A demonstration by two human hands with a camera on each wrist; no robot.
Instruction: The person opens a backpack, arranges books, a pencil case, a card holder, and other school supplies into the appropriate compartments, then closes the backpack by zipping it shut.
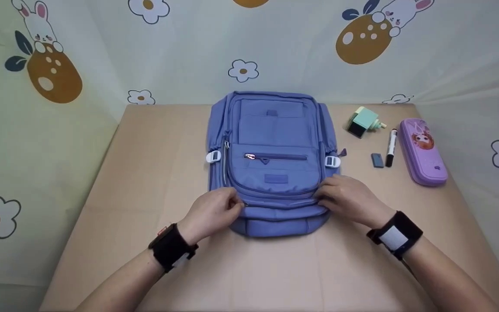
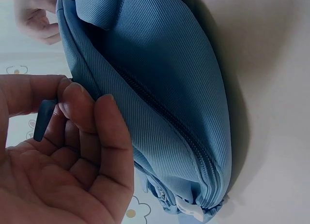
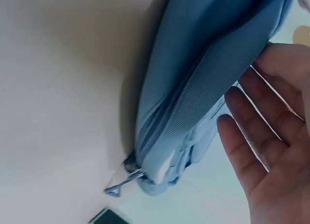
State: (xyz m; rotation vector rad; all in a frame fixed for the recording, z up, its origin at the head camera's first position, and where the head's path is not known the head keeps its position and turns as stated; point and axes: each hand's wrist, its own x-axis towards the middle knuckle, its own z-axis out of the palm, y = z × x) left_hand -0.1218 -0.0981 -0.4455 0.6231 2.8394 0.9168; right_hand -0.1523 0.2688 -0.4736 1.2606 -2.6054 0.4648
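A blue backpack (image 1: 275,130) lies on its back on the table, its bottom end towards me. At its lower left, my left hand (image 1: 215,212) pinches a zipper pull (image 2: 44,120) between thumb and fingers; the blue tab hangs out from the fingertips in the left wrist view. My right hand (image 1: 351,199) grips the edge of the pocket fabric at the lower right by the fingertips, the other fingers spread along its outer side. Between the hands, a zippered compartment (image 2: 160,108) gapes along its zipper teeth. Its inside is mostly hidden in shadow.
Right of the backpack lie a mint-green and black box-shaped item (image 1: 364,120), a small blue-grey block (image 1: 377,160), a marker (image 1: 391,147) and a purple pencil case (image 1: 422,151). Patterned curtains (image 1: 180,56) enclose the table (image 1: 145,173) at the back and sides.
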